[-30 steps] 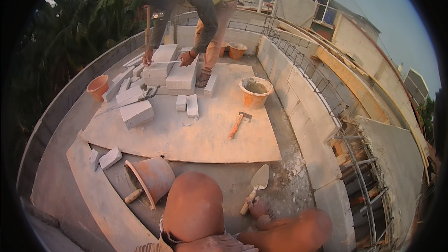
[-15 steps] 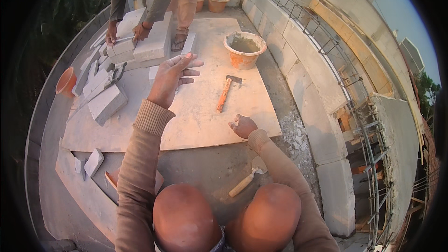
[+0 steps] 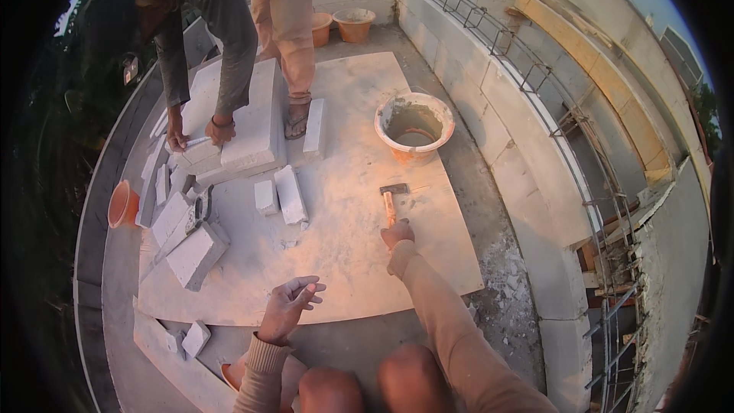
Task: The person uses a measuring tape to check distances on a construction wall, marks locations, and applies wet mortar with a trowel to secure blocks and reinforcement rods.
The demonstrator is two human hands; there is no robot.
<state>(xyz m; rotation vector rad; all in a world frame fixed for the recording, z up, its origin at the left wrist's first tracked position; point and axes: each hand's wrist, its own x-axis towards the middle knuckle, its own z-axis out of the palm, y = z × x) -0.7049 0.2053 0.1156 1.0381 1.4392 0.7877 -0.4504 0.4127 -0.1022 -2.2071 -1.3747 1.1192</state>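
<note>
A hammer (image 3: pixel 391 200) with a wooden handle and dark head lies on a large pale board (image 3: pixel 344 206). My right hand (image 3: pixel 397 235) reaches out and closes around the handle's near end. My left hand (image 3: pixel 289 307) hovers palm up over the board's near edge, fingers loosely curled, holding nothing. Two small white block pieces (image 3: pixel 280 194) lie on the board left of the hammer. My knees show at the bottom of the view.
Another person bends over a big white block (image 3: pixel 252 118) at the back left, both hands on it. An orange mortar pan (image 3: pixel 414 127) stands behind the hammer. Cut blocks (image 3: pixel 191 248) lie left. A block wall with rebar (image 3: pixel 535 138) runs along the right.
My right hand moved forward from the board's near edge to the hammer handle and gripped it. My left hand drew back toward me and lowered. The view tilted closer to the board.
</note>
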